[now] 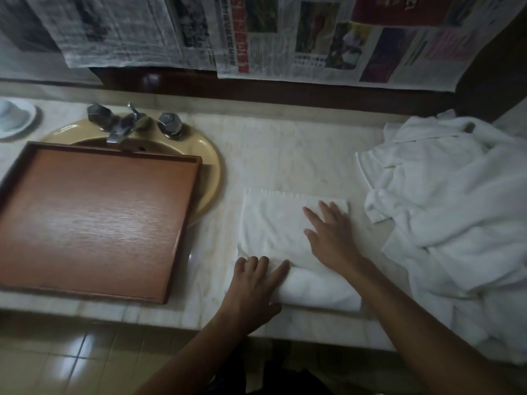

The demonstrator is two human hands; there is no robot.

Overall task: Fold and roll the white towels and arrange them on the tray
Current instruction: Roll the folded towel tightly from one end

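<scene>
A white towel (275,223) lies folded into a strip on the marble counter, its near end rolled up into a thick roll (316,290). My left hand (253,289) rests on the left end of the roll, fingers over its top. My right hand (330,235) lies flat with spread fingers on the unrolled part, near its right edge. A brown wooden tray (94,218) sits to the left, partly over the sink, with nothing in it. A heap of loose white towels (456,218) lies on the right.
A yellow sink (211,166) with a metal tap (125,124) sits behind the tray. A white dish (15,119) is at the far left. Newspaper sheets (285,35) hang on the wall behind. The counter's front edge runs just below the roll, over a tiled floor.
</scene>
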